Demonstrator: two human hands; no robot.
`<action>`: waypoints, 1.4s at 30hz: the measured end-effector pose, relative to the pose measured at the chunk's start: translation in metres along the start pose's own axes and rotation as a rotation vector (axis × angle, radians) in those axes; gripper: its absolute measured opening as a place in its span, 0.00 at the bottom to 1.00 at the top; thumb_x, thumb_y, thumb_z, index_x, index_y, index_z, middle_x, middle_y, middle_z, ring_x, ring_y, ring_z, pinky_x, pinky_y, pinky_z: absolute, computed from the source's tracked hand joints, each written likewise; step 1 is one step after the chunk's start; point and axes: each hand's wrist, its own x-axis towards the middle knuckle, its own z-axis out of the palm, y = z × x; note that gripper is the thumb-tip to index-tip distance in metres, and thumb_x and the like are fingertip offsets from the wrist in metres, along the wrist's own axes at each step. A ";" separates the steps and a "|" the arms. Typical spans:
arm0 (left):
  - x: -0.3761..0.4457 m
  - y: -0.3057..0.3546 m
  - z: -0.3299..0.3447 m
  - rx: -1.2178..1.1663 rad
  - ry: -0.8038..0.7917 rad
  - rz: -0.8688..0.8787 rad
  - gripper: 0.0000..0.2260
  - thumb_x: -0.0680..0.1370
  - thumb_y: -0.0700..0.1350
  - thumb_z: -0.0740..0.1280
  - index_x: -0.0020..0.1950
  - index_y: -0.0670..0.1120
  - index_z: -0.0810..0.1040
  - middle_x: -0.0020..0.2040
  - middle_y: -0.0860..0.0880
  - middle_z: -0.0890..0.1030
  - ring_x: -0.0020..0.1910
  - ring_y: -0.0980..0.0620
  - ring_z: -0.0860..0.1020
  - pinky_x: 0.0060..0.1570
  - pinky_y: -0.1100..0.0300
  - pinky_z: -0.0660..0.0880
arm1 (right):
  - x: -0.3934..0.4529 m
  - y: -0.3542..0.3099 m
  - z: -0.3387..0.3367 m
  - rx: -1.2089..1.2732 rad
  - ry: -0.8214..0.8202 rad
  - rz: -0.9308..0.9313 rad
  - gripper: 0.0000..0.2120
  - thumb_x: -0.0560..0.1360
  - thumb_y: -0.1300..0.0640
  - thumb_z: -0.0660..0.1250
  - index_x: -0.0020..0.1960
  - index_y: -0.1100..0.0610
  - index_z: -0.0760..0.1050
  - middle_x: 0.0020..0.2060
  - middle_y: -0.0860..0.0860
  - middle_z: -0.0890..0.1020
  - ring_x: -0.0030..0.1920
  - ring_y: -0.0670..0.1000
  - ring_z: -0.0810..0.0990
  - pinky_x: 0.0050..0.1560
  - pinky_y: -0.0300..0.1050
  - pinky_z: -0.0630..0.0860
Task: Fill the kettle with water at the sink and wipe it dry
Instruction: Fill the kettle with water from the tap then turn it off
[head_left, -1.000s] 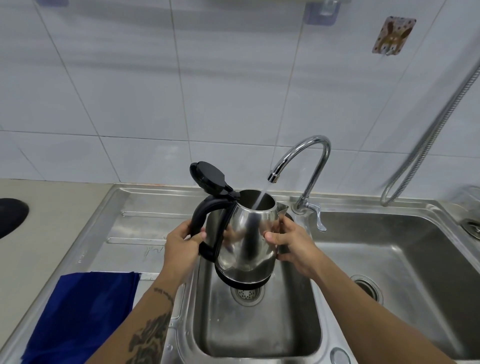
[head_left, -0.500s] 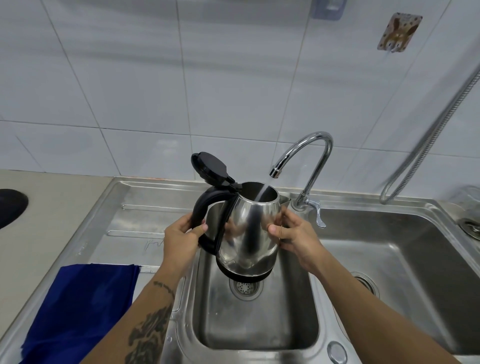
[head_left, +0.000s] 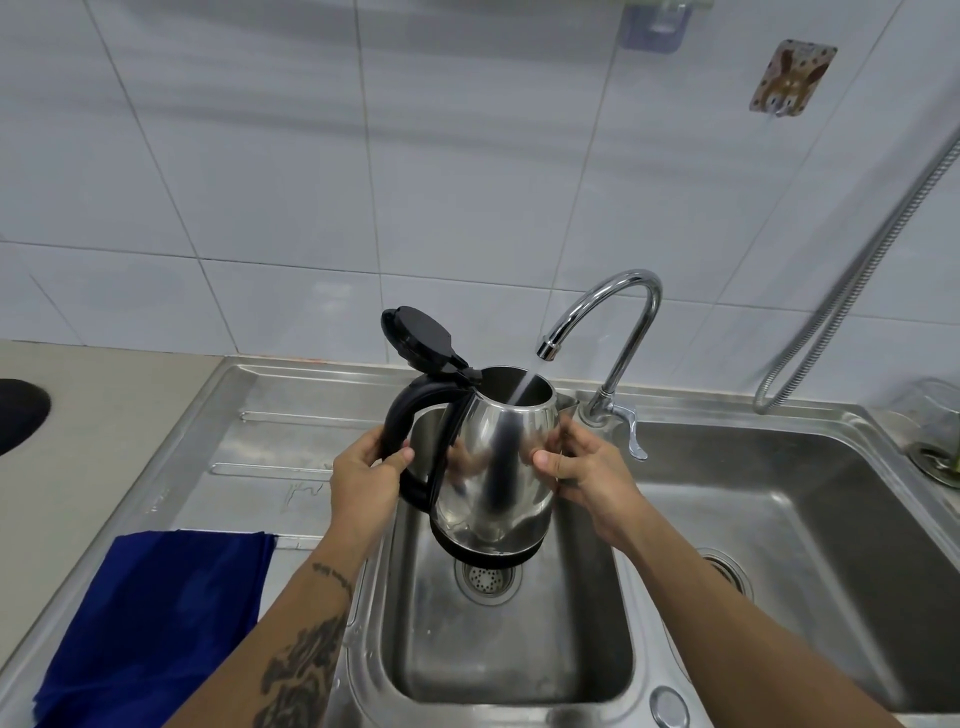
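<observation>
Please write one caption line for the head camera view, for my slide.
Both hands hold a steel kettle, lid open, under the running faucet above the small sink basin.

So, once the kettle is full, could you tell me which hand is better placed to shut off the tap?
Probably the right hand: it only steadies the kettle body and sits just below the tap lever. The left hand grips the handle, carrying the kettle, farther from the tap.

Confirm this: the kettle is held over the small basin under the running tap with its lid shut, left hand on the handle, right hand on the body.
Not quite: the lid is flipped open, as the head view shows. The rest holds: the kettle is over the small basin under the running tap, left hand on the handle, right hand on the body.
</observation>
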 end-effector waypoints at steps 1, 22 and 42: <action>0.000 0.000 0.001 0.001 0.005 0.001 0.20 0.76 0.36 0.70 0.43 0.65 0.84 0.45 0.57 0.87 0.52 0.52 0.83 0.59 0.42 0.78 | 0.000 0.000 0.000 0.006 0.005 -0.003 0.18 0.71 0.74 0.72 0.53 0.54 0.81 0.44 0.50 0.85 0.47 0.51 0.86 0.53 0.47 0.81; -0.004 0.011 0.014 0.014 0.046 0.033 0.16 0.76 0.35 0.70 0.54 0.56 0.82 0.50 0.54 0.86 0.51 0.56 0.83 0.59 0.49 0.79 | 0.001 -0.003 -0.005 0.037 0.032 -0.030 0.17 0.70 0.75 0.72 0.53 0.59 0.79 0.38 0.46 0.86 0.45 0.50 0.86 0.53 0.48 0.81; -0.010 0.007 0.019 0.204 0.097 0.078 0.11 0.76 0.37 0.70 0.52 0.53 0.82 0.44 0.57 0.85 0.46 0.59 0.82 0.51 0.60 0.77 | 0.005 -0.007 -0.011 -0.066 0.008 0.012 0.10 0.74 0.72 0.72 0.45 0.58 0.77 0.40 0.51 0.85 0.47 0.57 0.87 0.51 0.49 0.81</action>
